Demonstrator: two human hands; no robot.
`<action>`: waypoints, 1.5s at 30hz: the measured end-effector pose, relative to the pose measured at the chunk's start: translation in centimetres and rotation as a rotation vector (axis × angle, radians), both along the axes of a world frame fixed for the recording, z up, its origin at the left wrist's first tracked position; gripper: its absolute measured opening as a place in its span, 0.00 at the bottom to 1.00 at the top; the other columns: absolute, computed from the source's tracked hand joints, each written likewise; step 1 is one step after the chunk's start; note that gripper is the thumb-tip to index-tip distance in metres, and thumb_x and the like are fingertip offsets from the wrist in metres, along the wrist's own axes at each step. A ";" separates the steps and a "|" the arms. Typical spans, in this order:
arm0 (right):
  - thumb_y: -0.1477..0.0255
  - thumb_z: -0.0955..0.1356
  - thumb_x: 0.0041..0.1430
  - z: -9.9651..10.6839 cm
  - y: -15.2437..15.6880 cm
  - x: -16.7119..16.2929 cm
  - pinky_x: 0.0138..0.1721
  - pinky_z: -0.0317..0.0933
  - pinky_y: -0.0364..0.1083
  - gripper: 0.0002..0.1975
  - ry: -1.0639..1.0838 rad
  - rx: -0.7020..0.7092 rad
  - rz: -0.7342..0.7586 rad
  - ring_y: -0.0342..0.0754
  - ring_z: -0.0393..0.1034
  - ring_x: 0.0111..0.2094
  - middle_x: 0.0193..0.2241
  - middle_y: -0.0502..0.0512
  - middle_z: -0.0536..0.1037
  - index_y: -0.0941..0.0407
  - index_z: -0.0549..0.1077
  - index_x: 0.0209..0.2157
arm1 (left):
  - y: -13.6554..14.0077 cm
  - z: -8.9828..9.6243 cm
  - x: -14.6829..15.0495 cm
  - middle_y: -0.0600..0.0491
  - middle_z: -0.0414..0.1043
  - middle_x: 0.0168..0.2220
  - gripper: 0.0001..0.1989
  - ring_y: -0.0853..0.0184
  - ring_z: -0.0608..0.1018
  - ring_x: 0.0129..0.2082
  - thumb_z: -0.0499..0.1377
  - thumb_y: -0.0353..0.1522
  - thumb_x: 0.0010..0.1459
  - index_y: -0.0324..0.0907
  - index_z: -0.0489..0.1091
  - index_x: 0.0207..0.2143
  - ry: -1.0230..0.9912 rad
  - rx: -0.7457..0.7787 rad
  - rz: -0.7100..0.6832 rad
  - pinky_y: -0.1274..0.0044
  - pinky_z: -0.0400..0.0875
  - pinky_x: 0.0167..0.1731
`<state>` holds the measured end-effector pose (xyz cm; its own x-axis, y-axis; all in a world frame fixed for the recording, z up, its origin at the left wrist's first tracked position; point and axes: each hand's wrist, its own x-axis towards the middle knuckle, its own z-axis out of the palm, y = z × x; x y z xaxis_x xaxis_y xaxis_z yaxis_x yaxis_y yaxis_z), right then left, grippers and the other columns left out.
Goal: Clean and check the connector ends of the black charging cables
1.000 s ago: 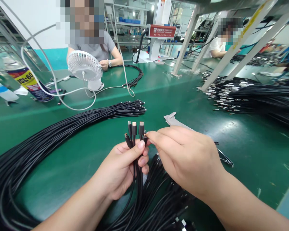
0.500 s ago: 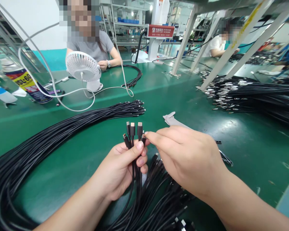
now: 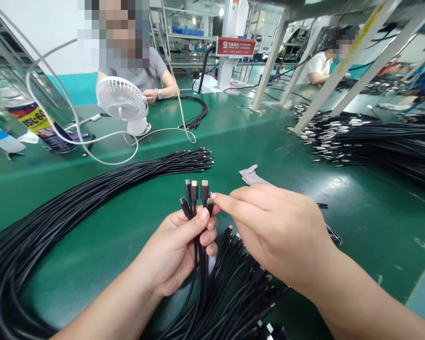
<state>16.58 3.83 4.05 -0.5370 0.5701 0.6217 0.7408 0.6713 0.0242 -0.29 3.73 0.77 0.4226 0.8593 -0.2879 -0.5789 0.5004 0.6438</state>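
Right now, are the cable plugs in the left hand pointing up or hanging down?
Up: the left hand grips the cable plugs below their tips, metal ends uppermost.

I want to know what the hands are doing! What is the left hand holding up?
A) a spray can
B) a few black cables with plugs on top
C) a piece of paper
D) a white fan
B: the left hand grips a few black cables with their plug ends pointing up, while the right hand touches one plug with its fingertips; the white fan stands far back on the green table.
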 end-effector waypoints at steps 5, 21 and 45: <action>0.81 0.61 0.63 0.0 0.0 0.0 0.34 0.64 0.44 0.16 0.001 0.011 0.003 0.47 0.74 0.34 0.33 0.55 0.81 0.59 0.78 0.42 | 0.0 0.1 -0.1 0.57 0.62 0.24 0.07 0.79 0.63 0.20 0.66 0.32 0.54 0.35 0.76 0.31 -0.019 0.008 -0.012 0.86 0.68 0.19; 0.73 0.66 0.62 0.1 0.7 -0.4 0.31 0.63 0.40 0.05 0.498 -0.640 0.073 0.43 0.73 0.32 0.32 0.49 0.78 0.56 0.74 0.37 | -0.1 0.1 0.3 0.56 0.63 0.24 0.08 0.78 0.64 0.19 0.63 0.33 0.56 0.35 0.75 0.29 0.002 0.072 -0.046 0.84 0.69 0.18; 0.78 0.57 0.63 -0.6 0.0 -0.6 0.24 0.54 0.43 0.10 0.071 -0.250 -0.044 0.45 0.67 0.24 0.24 0.52 0.73 0.58 0.68 0.34 | 0.1 -0.1 0.6 0.60 0.67 0.18 0.13 0.76 0.69 0.18 0.71 0.30 0.43 0.38 0.69 0.27 0.362 0.103 0.179 0.84 0.69 0.18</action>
<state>15.99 3.83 3.43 -0.4684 0.7324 0.4942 0.7632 0.6172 -0.1912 0.26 3.86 0.65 0.1516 0.9422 -0.2989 -0.3781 0.3347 0.8631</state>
